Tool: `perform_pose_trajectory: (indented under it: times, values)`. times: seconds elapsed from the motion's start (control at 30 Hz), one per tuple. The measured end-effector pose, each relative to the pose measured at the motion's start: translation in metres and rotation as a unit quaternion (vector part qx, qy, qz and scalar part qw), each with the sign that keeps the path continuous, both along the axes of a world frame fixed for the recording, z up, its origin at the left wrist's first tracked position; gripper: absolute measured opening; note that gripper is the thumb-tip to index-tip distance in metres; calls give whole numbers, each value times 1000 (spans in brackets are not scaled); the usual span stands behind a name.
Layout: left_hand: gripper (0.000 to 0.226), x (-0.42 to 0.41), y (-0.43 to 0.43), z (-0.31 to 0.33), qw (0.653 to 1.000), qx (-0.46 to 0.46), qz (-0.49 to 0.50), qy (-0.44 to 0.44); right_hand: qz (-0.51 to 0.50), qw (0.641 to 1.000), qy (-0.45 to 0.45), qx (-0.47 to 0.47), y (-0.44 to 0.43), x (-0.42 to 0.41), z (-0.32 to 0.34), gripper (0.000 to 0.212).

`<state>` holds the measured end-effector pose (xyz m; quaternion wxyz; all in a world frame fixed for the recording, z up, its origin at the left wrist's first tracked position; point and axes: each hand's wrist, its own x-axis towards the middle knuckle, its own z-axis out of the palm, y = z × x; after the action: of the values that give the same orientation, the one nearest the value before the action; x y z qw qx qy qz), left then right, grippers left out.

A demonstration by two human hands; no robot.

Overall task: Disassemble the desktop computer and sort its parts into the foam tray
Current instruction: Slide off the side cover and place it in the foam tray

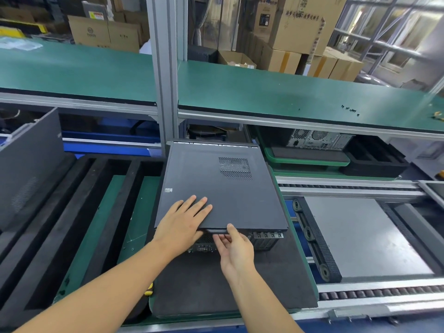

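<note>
Two hands meet at the near edge of the desktop computer (266,239), which lies on its side on a dark foam pad (204,284) over the green worktop (303,255). The right hand (236,251) pinches the small pull tab (217,230) at that edge, thumb on top and fingers underneath. The left hand (181,218) lies flat with straight fingers on the side panel (223,188) just beyond it. The panel looks seated on the case, so the step in hand is judged to be the cover's removal, early in the disassembly. Next the panel probably has to slide toward the person and lift off, with the case held steady. Left of the computer sits the foam tray (60,203) with its long slots, where the panel likely belongs; a loose grey panel (28,164) already leans at its far-left side. Beyond the computer, to the right, a second computer (317,138) stands under a green shelf (264,92).
</note>
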<state>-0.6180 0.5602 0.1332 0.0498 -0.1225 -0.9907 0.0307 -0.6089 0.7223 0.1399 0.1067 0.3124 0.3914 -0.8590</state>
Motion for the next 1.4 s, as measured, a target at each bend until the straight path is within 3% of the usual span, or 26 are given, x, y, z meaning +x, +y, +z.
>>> perform_pose_trajectory:
  times: [0.37,0.6,0.7,0.8,0.87,1.03,1.13,1.3,1.4]
  values:
    - [63,-10,-4,39,999,30,1,28,21,991,106,79,3,-8,34,16]
    - [59,-19,-2,57,999,48,4,16,17,982,78,174,11,-11,42,29]
    - [57,-22,1,65,997,68,4,25,-24,990,92,108,11,-19,53,26]
    - [55,-24,1,74,996,84,4,29,-5,994,75,-85,2,-25,70,32]
    - [55,-23,1,76,996,87,9,34,21,986,51,-157,-7,-29,81,35]
    - [62,-20,-5,83,996,92,-5,17,-4,999,-1,-50,-24,-45,96,25]
    - [68,-15,-19,94,996,72,-47,35,-26,999,28,-3,-29,-53,101,24]
    - [65,2,-43,129,969,237,-31,58,-39,995,93,8,-33,-68,117,16]
    - [57,8,-60,139,892,447,68,18,-36,989,145,-3,-30,-74,125,8]
